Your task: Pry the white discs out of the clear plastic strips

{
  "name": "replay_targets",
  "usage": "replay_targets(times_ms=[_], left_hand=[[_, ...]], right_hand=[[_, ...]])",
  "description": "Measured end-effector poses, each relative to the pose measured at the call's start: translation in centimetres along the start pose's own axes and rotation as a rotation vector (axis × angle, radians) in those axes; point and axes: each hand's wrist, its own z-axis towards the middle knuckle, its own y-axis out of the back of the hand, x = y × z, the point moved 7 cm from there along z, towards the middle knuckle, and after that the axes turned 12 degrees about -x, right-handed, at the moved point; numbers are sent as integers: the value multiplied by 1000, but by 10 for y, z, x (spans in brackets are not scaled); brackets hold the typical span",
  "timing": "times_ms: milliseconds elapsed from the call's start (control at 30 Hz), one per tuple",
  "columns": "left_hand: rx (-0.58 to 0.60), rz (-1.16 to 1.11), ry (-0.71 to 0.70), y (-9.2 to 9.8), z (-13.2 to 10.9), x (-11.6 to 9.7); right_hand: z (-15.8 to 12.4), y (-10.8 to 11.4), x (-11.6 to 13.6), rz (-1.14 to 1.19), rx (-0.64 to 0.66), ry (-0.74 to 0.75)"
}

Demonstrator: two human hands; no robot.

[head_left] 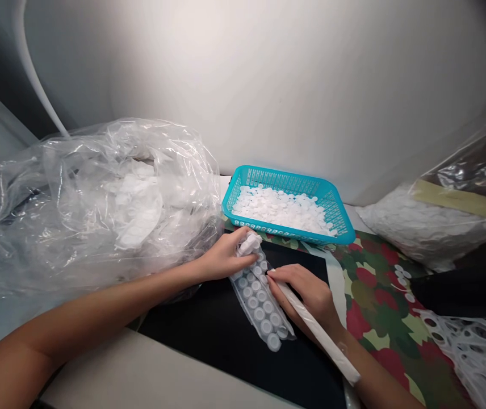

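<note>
A translucent strip with rows of round caps [259, 312] slants over the black mat [209, 335]. My left hand [227, 255] is closed on its upper end, where some white crumpled material shows. In my right hand [305, 292] is a long white wrapped stick [319, 335], held like a pen. Its dark tip touches the strip's right edge, near the middle of the upper half. Just behind my hands stands a turquoise basket [340, 236] holding many small white discs [283, 207].
A large clear plastic bag [175, 170] with white pieces fills the left. Another full bag [422, 227] stands at the right. Several loose discs [402, 275] lie on the camouflage-patterned cloth [375, 301]. White netted material [477, 352] is at the lower right.
</note>
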Motion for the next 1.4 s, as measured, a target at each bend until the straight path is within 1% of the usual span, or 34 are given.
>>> replay_targets(times_ms=[100, 167, 233, 300, 367, 500, 633, 767, 1133, 1400], left_hand=[[29, 20, 18, -1, -1, -2], [73, 19, 15, -3, -2, -5], [125, -2, -2, -5, -3, -9], [150, -26, -15, -6, -4, -10], [149, -39, -20, -6, -4, -9], [93, -50, -63, -6, -5, -6], [48, -37, -78, -6, -6, -5], [34, -32, -74, -7, -6, -5], [80, -31, -62, -9, -7, -6], [121, -41, -106, -9, -9, -11]], right_hand=[[1, 3, 0, -3, -24, -7], [1, 6, 0, -1, -37, 0], [1, 8, 0, 7, -34, 13], [0, 8, -1, 23, -9, 33], [-1, 7, 0, 43, 31, 56], [-1, 4, 2, 64, 98, 87], [0, 0, 5, 67, 139, 95], [1, -1, 7, 60, 158, 100], [-1, -3, 4, 38, 162, 84], [-2, -6, 0, 33, 199, 33]])
